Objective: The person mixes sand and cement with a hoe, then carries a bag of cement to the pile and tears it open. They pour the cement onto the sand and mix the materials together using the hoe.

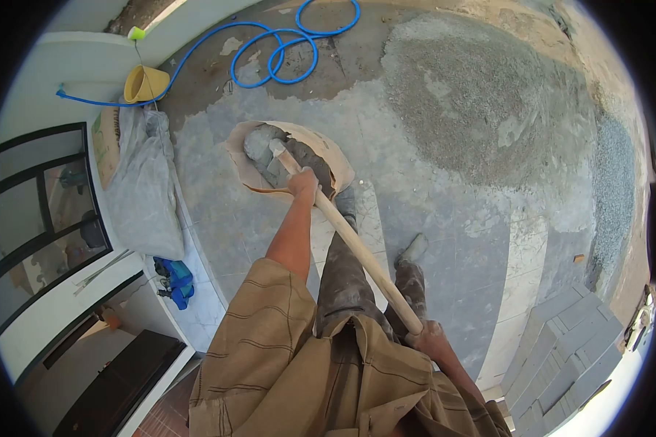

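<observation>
A long wooden tool handle (368, 258) slants across the view in front of me. My left hand (304, 183) is wrapped round its upper part, close over the rim of an opened paper bag (335, 156). Lower down, near my hip, my right hand (428, 339) grips the other end. The far end of the handle reaches into the bag, where grey powder (310, 160) shows. A rounded grey shape (259, 143) lies beside the handle's tip, and the tool's head is largely hidden there.
Beyond the bag, a wide grey sand heap (463, 102) covers the floor, with gravel (614, 193) along the right edge. A blue hose (299, 79) coils at the back near a yellow bucket (146, 84). Plastic-covered sacks (142, 189) lean left; grey blocks (565, 353) stand at lower right.
</observation>
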{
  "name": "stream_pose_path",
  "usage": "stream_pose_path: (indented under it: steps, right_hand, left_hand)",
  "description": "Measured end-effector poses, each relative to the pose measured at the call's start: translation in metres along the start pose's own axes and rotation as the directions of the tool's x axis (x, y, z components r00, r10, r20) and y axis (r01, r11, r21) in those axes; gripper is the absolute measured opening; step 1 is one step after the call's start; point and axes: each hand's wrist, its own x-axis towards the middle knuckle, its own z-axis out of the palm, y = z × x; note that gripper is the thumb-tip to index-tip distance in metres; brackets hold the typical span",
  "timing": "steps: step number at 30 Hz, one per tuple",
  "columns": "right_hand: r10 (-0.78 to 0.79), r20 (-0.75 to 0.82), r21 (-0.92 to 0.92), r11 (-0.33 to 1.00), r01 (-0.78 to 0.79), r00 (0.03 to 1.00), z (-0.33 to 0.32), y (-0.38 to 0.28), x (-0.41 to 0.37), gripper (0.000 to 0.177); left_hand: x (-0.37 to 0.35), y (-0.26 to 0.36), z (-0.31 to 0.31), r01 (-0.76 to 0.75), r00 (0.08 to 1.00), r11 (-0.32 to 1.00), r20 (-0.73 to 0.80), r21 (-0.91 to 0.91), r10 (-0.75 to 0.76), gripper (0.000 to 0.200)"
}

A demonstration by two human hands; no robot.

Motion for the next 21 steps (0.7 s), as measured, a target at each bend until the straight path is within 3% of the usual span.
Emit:
stream_pose_path:
  steps: [1, 3, 5, 7, 8, 10, 12, 13, 15, 16, 18, 21]
  right_hand:
    - [0.047, -0.048, -0.023, 0.999, -0.048, 0.998, -0.009, -0.020, -0.012, 0.042]
    - [0.034, -0.045, -0.035, 0.999, -0.036, 0.998, -0.042, -0.046, -0.020, 0.047]
    - [0.057, 0.020, 0.007, 0.998, -0.057, 0.998, -0.059, -0.071, -0.059, 0.050]
    - [0.015, 0.031, 0.100, 0.995, -0.018, 0.999, -0.093, -0.117, -0.065, 0.050]
    - [-0.043, -0.001, -0.016, 0.999, 0.043, 0.999, -0.109, -0.151, -0.072, 0.047]
    - [-0.086, 0.046, 0.064, 0.994, 0.083, 0.995, -0.126, -0.190, -0.077, 0.046]
    - [-0.123, 0.072, 0.077, 0.990, 0.117, 0.990, -0.142, -0.221, -0.086, 0.045]
    - [-0.137, 0.066, 0.051, 0.990, 0.134, 0.988, -0.150, -0.236, -0.092, 0.045]
    - [-0.178, 0.037, 0.043, 0.983, 0.176, 0.983, -0.156, -0.255, -0.103, 0.043]
    - [-0.213, 0.024, 0.052, 0.976, 0.212, 0.977, -0.156, -0.260, -0.103, 0.042]
    - [-0.281, 0.008, 0.066, 0.958, 0.279, 0.960, -0.161, -0.280, -0.106, 0.042]
    - [-0.365, -0.003, 0.091, 0.927, 0.364, 0.931, -0.169, -0.321, -0.115, 0.040]
  left_hand:
    - [0.002, 0.009, -0.008, 0.053, 0.998, 0.988, -0.010, -0.142, -0.055, 0.037]
    - [0.010, 0.027, -0.021, 0.068, 0.998, 0.967, 0.031, -0.246, -0.062, 0.036]
    - [0.003, 0.008, -0.036, 0.144, 0.987, 0.959, 0.111, -0.244, -0.120, 0.032]
    - [0.010, 0.027, -0.040, 0.156, 0.969, 0.964, 0.222, -0.217, -0.107, 0.027]
    - [0.012, 0.034, -0.038, 0.160, 0.966, 0.958, 0.236, -0.238, -0.103, 0.030]
    - [0.005, 0.030, -0.045, 0.175, 0.960, 0.951, 0.258, -0.256, -0.107, 0.036]
    - [-0.016, 0.031, -0.061, 0.163, 0.924, 0.940, 0.381, -0.299, -0.039, 0.047]
    - [-0.017, 0.026, -0.068, -0.048, 0.948, 0.994, 0.307, -0.103, 0.078, 0.050]
    - [-0.119, 0.071, -0.117, -0.298, 0.935, 0.952, 0.183, -0.066, 0.305, 0.050]
    - [-0.075, 0.028, -0.112, -0.662, 0.734, 0.749, 0.219, 0.019, 0.643, 0.048]
    - [-0.130, 0.059, -0.167, -0.890, 0.170, 0.367, 0.551, -0.271, 0.817, 0.048]
    - [-0.230, 0.120, -0.220, -0.970, -0.191, -0.073, 0.549, -0.230, 0.813, 0.028]
